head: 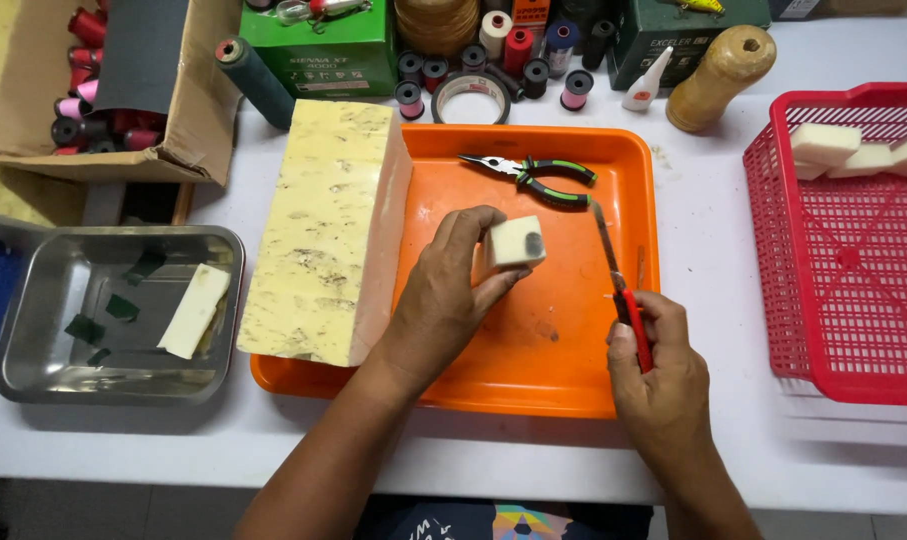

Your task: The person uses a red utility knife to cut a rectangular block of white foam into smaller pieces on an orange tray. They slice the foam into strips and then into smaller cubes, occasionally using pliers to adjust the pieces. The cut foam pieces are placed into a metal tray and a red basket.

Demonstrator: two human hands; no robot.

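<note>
A small cream foam cube (514, 243) is gripped in the left hand (443, 300) above the orange plastic tray (573, 380); a red-handled utility knife (621, 290) is clasped in the right hand (663, 370). Three cut pieces are seen in the red mesh basket (843, 300), while the large yellowish foam block (323, 230) is left mostly whole on the white table (703, 220).

Over an orange tray (573, 370), the left hand (443, 300) pinches a small pale foam block (514, 243), and the right hand (658, 370) grips a red-handled knife (618, 285). A big yellow foam slab (328, 230) and green-handled pliers (533, 177) lie in the tray.
</note>
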